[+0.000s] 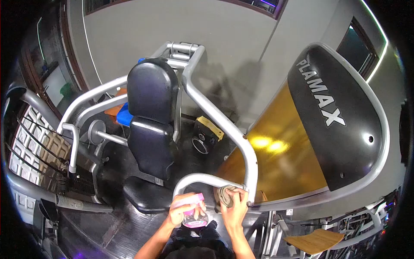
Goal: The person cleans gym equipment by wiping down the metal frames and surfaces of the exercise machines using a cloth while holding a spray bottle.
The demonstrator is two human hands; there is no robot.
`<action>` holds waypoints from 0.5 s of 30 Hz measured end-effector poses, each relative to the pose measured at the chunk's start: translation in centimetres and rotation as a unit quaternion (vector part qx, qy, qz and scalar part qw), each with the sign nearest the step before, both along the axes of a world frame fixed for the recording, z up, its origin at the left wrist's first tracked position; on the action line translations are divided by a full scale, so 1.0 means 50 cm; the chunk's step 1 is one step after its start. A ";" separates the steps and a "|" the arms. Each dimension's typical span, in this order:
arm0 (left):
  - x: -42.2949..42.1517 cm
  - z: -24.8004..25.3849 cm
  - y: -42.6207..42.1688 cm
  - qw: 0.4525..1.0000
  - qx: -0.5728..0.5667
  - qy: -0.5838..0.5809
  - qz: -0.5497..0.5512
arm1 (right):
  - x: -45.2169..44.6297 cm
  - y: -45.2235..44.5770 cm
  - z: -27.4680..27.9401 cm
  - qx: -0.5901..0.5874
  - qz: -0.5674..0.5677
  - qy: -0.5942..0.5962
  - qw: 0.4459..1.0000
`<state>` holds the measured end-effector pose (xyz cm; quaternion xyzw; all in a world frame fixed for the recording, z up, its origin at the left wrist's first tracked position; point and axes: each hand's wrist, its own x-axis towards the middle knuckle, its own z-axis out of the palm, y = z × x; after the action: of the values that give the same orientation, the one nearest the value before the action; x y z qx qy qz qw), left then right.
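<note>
Wall (233, 39) grey, floor (103, 228) dark; left grip (177, 211) wrapped round pink bottle (195, 223), right grip (235, 210) pinching cloth (225, 196).

Matt cloth (226, 197) (metal tubing (216, 115) glossy)

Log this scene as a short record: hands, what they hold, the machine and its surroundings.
Left hand: gripping a pink-topped bottle
Right hand: holding a bunched cloth
Cloth position: at the right end of the curved silver tube; contact unclear
Machine padding: black backrest, black seat
Right side: tall cover, gold and black, marked PLAMAX
Lower right: wooden board
Background: grey wall
</note>
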<state>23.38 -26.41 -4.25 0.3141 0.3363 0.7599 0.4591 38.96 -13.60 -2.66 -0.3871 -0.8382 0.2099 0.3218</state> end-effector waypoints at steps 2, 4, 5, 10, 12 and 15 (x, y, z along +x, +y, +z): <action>0.008 0.028 -0.007 0.999 -0.033 -0.017 0.031 | -0.019 -0.005 -0.029 0.019 0.016 0.036 0.999; 0.005 0.062 -0.017 0.994 -0.064 -0.045 0.073 | -0.044 -0.016 -0.044 0.031 0.041 0.053 0.997; -0.001 0.077 -0.022 0.994 -0.066 -0.042 0.074 | -0.056 -0.023 -0.047 0.021 0.055 0.047 0.997; -0.036 0.161 -0.058 0.980 -0.164 0.051 0.101 | -0.120 -0.050 -0.066 0.030 0.120 0.075 0.989; -0.057 0.166 -0.077 0.985 -0.146 0.054 0.072 | -0.121 -0.053 -0.060 0.037 0.099 0.079 0.991; -0.078 0.172 -0.096 0.972 -0.192 0.074 0.118 | -0.092 -0.038 -0.076 0.050 0.049 0.104 0.992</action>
<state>19.46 -31.23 4.37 0.2334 0.5434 0.7045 0.3923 34.34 -15.48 -6.47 -0.3050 -0.8276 0.2222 0.4155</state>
